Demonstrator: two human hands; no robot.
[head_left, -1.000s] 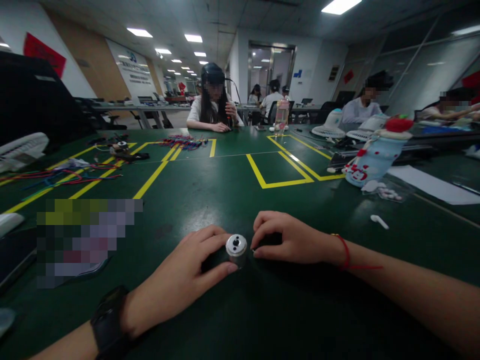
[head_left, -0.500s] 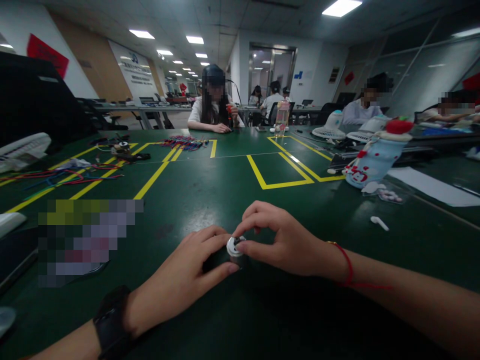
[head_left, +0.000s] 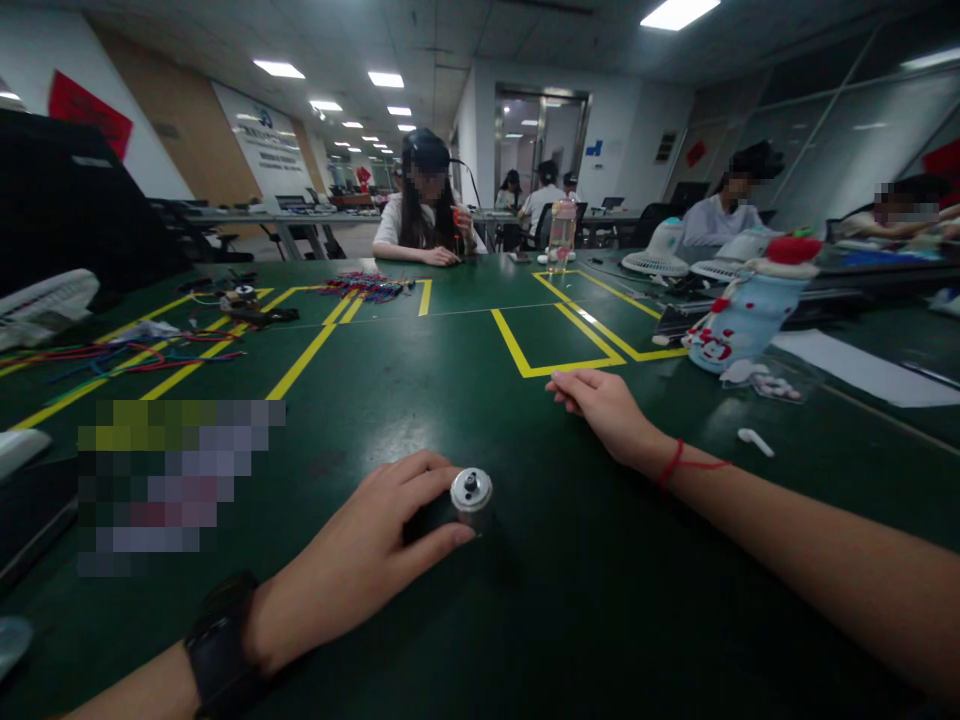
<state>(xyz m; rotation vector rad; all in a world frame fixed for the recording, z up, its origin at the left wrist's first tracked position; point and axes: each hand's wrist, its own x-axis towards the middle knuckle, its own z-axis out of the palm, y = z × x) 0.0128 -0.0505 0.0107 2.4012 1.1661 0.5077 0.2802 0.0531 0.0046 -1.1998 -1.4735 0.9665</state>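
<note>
A small electric motor point(head_left: 473, 492), a silver metal cylinder with a dark hub and holes on its top face, stands upright on the green table. My left hand point(head_left: 382, 520) grips its side, thumb in front and fingers behind; the hidden fingertips are partly behind the can. Away to the right and further forward, my right hand point(head_left: 596, 405) hovers near the corner of a yellow taped outline point(head_left: 570, 370). Its fingers are drawn together in a pinch, and whatever lies between them is too small or hidden to make out.
Left of me are coloured wires point(head_left: 172, 350) and a white fan point(head_left: 45, 305). A bundle of red and blue wires point(head_left: 367, 287) lies ahead. A blue bottle point(head_left: 750, 315), white paper point(head_left: 862, 370) and a white earbud point(head_left: 755, 442) are right. A co-worker point(head_left: 424, 215) sits opposite.
My right hand has left the top of the motor and moved forward and right, uncovering the motor's top face. My left hand has kept its hold on the motor.
</note>
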